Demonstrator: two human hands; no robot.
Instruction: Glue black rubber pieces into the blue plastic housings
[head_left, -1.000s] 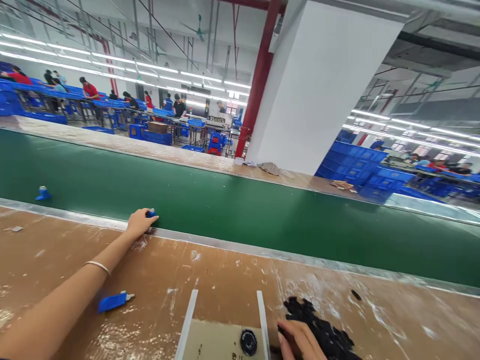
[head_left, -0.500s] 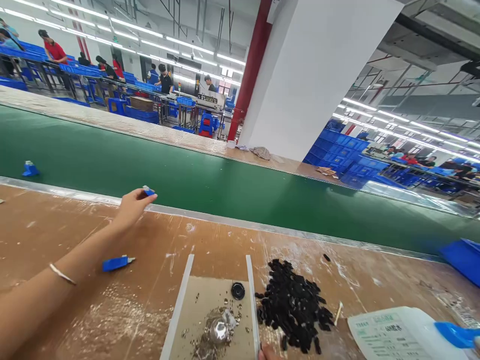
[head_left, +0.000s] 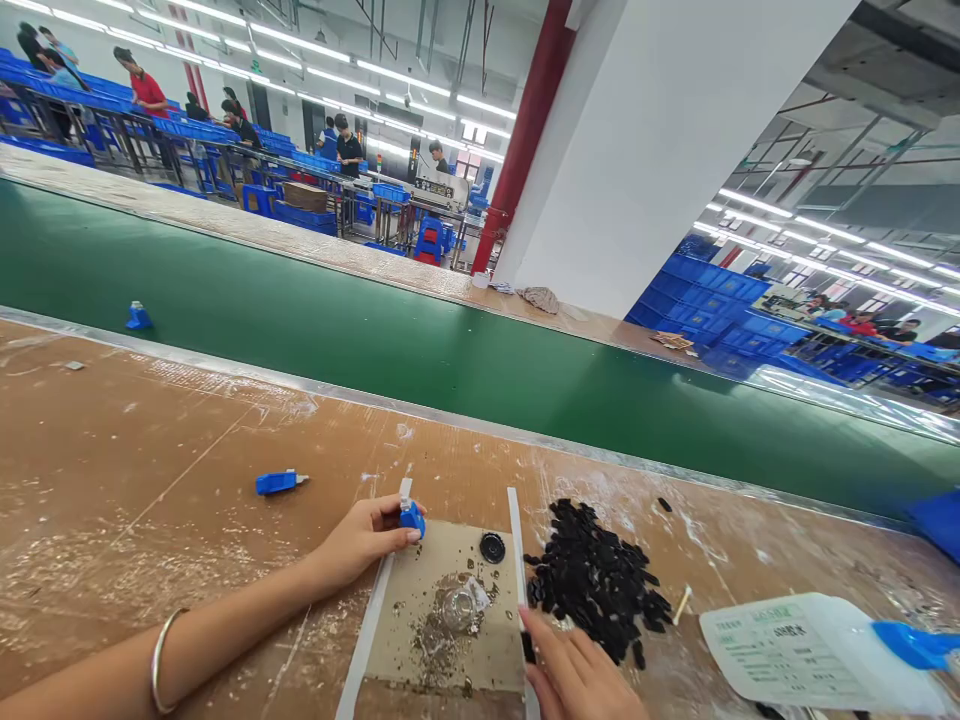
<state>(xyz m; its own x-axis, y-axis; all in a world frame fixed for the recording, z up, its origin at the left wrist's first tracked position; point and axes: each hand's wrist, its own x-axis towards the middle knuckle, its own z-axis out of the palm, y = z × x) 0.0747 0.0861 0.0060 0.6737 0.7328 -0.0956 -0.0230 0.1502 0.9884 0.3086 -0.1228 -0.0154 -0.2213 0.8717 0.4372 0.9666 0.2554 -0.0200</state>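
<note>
Between thumb and fingers, my left hand pinches a small blue plastic part with a pale tip, over the upper left corner of a taped-down tan board. A clear, wet-looking round blob or dish sits mid-board among dark wet specks. Near the board's top right lies a black round cap. My right hand is at the board's right edge, its fingers closed around a small black piece. Beside it spreads a pile of similar black pieces.
Another blue part lies on the brown table left of the board. One more blue part stands on the green belt. A white labelled bottle with a blue cap lies at right. A blue bin is at the right edge.
My left hand has come from the belt's near edge down and right to the board, holding a blue part. My right hand has moved farther into view. The camera view has shifted.
</note>
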